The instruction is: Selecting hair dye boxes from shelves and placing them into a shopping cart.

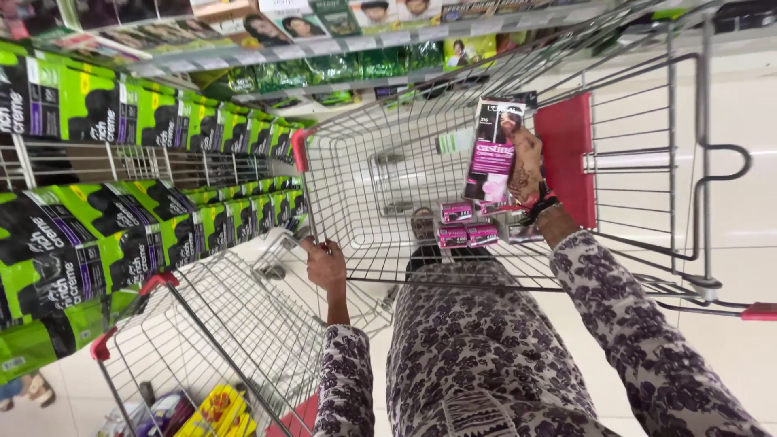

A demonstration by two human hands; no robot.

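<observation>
Patterned sleeve nearest; my right hand (528,166) closed on pink-black box (494,150), upright, long axis vertical, above cart basket (364,186). Small pink boxes (468,224) lie directly below. My left hand (325,265) grips basket rim.

Hair-dye box (492,150): showing black, pink and white. Shelf boxes (97,113): showing lime green and black. Trolley (388,186): showing silver wire with red flap (566,158). Sleeves (639,324): showing white with purple floral print. Small boxes (468,235): showing pink.
</observation>
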